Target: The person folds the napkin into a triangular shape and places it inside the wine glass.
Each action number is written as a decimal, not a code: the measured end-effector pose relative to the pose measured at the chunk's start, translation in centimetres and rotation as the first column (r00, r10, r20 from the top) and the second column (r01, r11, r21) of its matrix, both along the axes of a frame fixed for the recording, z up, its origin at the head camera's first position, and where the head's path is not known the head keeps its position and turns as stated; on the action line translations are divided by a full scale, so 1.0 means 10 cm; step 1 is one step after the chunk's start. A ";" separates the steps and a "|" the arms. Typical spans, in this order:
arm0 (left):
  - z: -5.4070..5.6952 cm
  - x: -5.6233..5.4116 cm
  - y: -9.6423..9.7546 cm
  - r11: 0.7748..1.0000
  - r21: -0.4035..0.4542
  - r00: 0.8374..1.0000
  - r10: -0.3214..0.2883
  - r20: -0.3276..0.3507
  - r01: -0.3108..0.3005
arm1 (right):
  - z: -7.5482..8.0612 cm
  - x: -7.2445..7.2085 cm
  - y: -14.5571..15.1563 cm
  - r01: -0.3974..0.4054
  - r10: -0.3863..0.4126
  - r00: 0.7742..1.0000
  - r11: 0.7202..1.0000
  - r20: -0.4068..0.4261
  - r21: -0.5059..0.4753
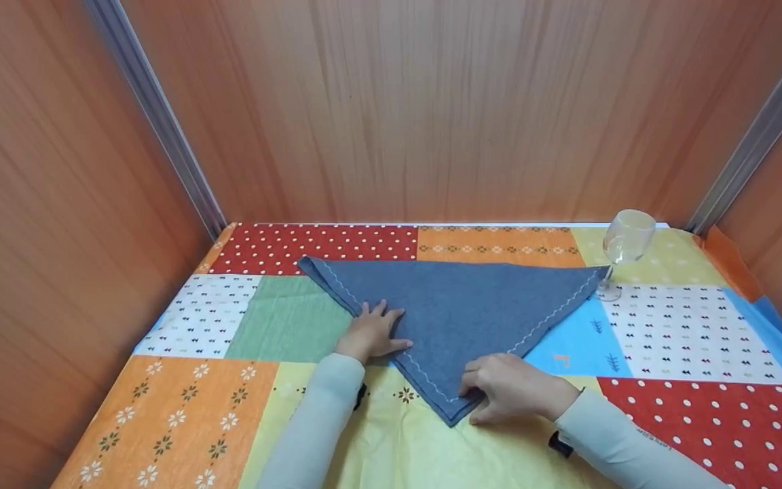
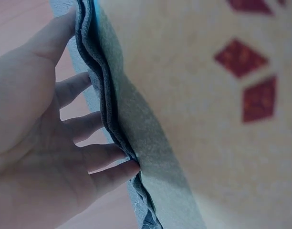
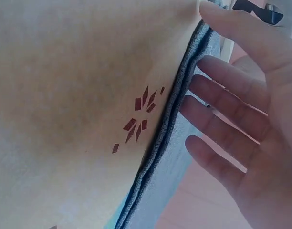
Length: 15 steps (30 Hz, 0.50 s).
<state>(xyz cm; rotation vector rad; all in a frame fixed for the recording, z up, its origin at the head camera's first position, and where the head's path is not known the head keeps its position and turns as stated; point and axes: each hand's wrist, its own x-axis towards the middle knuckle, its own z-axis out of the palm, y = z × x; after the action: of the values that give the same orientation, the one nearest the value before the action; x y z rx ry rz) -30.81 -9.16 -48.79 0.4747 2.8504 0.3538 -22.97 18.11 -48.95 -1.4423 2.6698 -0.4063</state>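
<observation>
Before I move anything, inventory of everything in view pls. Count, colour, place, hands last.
folded cloth: 1, grey-blue with pale stitching, a triangle in mid-table, one point toward the person
wine glass: 1, clear, standing by the triangle's right corner
tablecloth: 1, multicoloured patchwork, under both
wood-grain panels: 3, brown, at left, back and right
corner posts: 2, grey, back left and back right
wrist devices: 2, black, one at each wrist
sleeves: 2, pale grey, one per arm
left hand: 1, fingers spread on the triangle's left edge
right hand: 1, fingers at its right edge, near the front point
</observation>
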 end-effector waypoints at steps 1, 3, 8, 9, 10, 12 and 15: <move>0.00 0.01 0.00 1.000 0.008 1.000 -0.001 0.003 0.001 | -0.01 0.00 0.00 0.001 -0.001 1.000 1.000 -0.005 -0.003; 0.00 0.02 0.00 1.000 0.018 1.000 -0.009 0.004 0.009 | -0.02 0.00 0.00 0.004 -0.004 1.000 1.000 -0.024 -0.012; 0.04 0.09 0.05 0.993 0.005 0.993 -0.116 -0.027 0.116 | -0.02 0.01 0.00 0.014 -0.015 0.999 1.000 -0.052 -0.028; 0.05 0.12 0.06 0.989 0.003 0.989 -0.147 -0.033 0.147 | -0.03 0.02 0.00 0.015 -0.017 0.998 1.000 -0.059 -0.027; 0.06 0.16 0.08 0.984 0.009 0.983 -0.178 -0.037 0.179 | -0.03 0.02 0.00 0.016 -0.018 0.998 1.000 -0.066 -0.026; 0.08 0.25 0.13 0.969 0.025 0.969 -0.245 -0.037 0.246 | -0.03 0.02 0.00 0.013 -0.015 0.996 0.999 -0.087 -0.029; 0.12 0.39 0.19 0.935 0.038 0.936 -0.351 -0.031 0.352 | -0.05 0.02 0.00 0.001 -0.005 0.993 0.999 -0.116 -0.036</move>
<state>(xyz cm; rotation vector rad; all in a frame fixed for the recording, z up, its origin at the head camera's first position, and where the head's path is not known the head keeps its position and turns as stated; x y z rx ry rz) -26.86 -7.22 -47.62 0.9848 2.7074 0.3431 -22.74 18.10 -49.41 -1.5171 2.7683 -0.3839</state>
